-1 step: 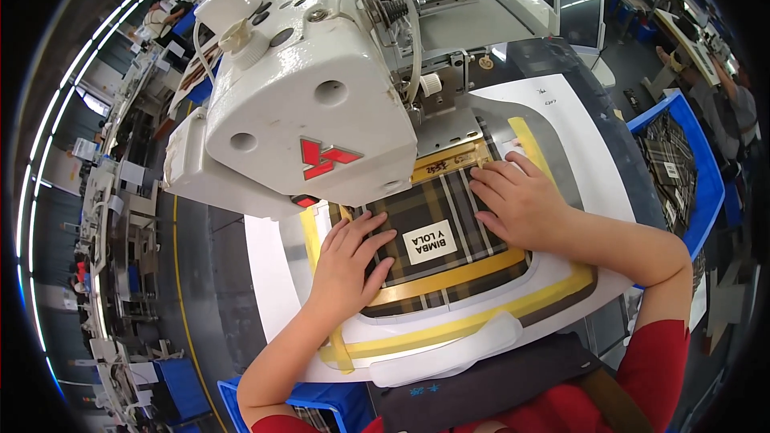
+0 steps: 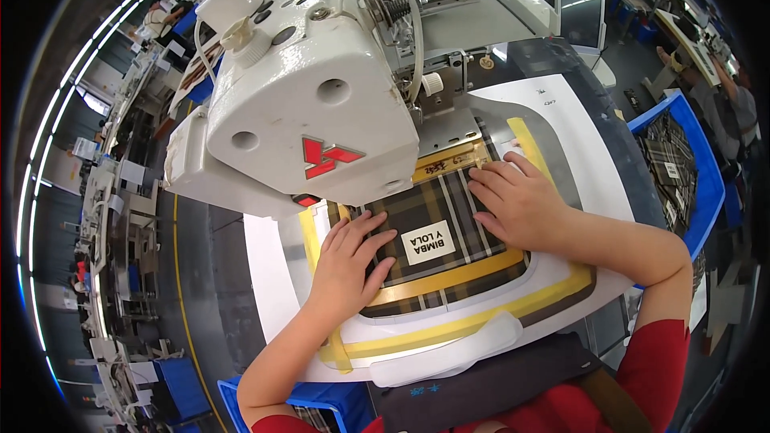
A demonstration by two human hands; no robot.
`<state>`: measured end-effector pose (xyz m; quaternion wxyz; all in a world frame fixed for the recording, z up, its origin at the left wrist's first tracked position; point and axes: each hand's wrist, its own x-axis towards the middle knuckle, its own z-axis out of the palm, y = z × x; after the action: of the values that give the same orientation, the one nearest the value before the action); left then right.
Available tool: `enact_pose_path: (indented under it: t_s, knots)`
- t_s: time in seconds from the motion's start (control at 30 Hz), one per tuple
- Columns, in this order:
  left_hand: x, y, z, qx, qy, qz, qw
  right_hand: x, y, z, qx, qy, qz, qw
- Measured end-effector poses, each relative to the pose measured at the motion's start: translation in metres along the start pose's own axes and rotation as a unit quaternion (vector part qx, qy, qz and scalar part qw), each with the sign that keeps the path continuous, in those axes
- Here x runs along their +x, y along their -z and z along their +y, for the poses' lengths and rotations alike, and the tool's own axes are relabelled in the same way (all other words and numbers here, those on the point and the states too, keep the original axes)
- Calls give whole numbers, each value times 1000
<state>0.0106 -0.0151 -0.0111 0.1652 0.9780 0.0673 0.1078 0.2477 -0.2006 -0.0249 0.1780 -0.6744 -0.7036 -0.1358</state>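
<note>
Dark plaid fabric (image 2: 425, 200) lies flat in front of the sewing machine head, with a pale printed label (image 2: 428, 242) on it. My left hand (image 2: 353, 261) rests on the fabric's left edge, fingers stretched and spread. Over the right edge lies my right hand (image 2: 517, 200), its fingers laid flat on the cloth. Neither hand grips anything. A gold-coloured strip (image 2: 449, 282) crosses the near part of the fabric, and another gold piece (image 2: 441, 163) sits at the far side. Around them runs a clamp frame with yellow tape (image 2: 473, 335). The machine head hides the fabric's far left part.
The big white sewing machine head (image 2: 313, 104) hangs over the work at the far left. White padding (image 2: 449, 349) wraps the frame's near edge. At right stands a blue bin (image 2: 698, 216) of plaid pieces; another blue bin (image 2: 345, 405) is below left. A screen (image 2: 579, 12) stands behind.
</note>
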Motion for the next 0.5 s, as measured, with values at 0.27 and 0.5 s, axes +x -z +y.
enact_pose_path:
  t_s: [0.27, 0.5]
  knots:
    - [22, -18, 16, 14, -21, -11, 1000, 1, -9, -1, -9, 13, -47, 999]
    - [36, -29, 19, 15, -35, -9, 999, 4, -19, -2, 21, 36, -60, 997]
